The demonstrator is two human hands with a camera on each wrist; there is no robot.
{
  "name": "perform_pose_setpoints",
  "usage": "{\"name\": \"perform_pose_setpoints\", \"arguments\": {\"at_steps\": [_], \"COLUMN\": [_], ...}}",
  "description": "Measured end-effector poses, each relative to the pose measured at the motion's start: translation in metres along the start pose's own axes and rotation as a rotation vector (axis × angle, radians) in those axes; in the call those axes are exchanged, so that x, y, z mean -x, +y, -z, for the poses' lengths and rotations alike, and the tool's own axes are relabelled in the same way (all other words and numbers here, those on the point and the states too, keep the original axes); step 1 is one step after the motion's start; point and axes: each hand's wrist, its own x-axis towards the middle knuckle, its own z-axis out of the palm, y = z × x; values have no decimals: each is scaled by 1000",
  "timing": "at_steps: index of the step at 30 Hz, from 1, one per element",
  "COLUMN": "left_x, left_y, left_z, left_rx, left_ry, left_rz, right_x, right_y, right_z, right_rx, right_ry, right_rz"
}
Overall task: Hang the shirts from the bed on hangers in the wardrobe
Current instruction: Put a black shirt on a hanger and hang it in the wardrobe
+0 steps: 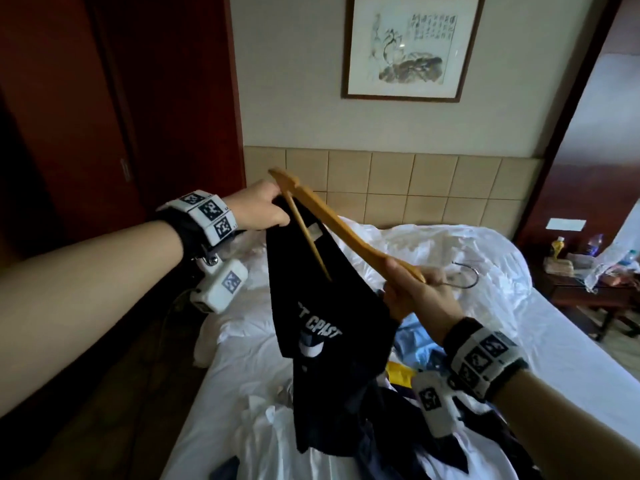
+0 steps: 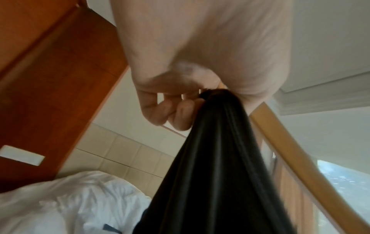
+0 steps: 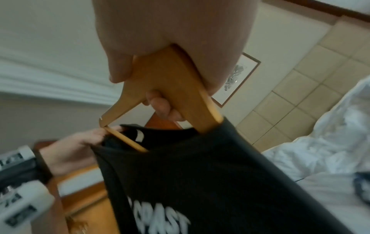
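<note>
While right hand (image 1: 412, 299) grips hanger (image 1: 332, 220) | left hand (image 1: 263, 211) pinches black shirt (image 1: 329, 327) (collar)

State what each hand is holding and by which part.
The left hand pinches the black shirt at its collar edge; the right hand grips the wooden hanger by its middle, near the hook.

The shirt (image 1: 332, 327) was black with white lettering, the hanger (image 1: 341, 225) honey-yellow wood, the bed (image 1: 561, 344) sheets white.
</note>
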Motion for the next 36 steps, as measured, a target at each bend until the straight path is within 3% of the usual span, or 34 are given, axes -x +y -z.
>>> {"name": "perform_pose_setpoints", "arguments": {"at_steps": [4, 8, 12, 15, 20, 22, 25, 28, 33, 36], "left_x": [4, 9, 9, 11, 23, 28, 32, 41, 61, 73], "left_y": [-34, -19, 18, 26, 18, 19, 17, 5, -20, -40], "left_z": [15, -7, -40, -57, -78, -89, -97, -90, -70, -59], "left_rx": [-149, -245, -395, -490, -222, -144, -116, -107, -88, -162], "left_ry": [-13, -110, -231, -239, -126, -16, 120, 159, 299, 360], "left_rz": [92, 28, -135, -194, -404, -418, -402, -329, -235, -152], "right_x": [5, -3, -17, -29, -38, -42, -45, -48, -54, -58], "right_y": [5, -12, -34, -54, -74, -75, -73, -59, -33, -35], "right_z": [26, 26, 11, 8, 11, 10, 11, 37, 65, 50], "right_rx": [184, 593, 528, 461, 485, 469, 497, 721, 975, 1022], "right_ry": [-63, -177, -269, -294, -379, -416, -424, -368, -458, -466], "right_rz": [-99, -145, -120, -106, -50, -47, -8, 88, -22, 26]}}
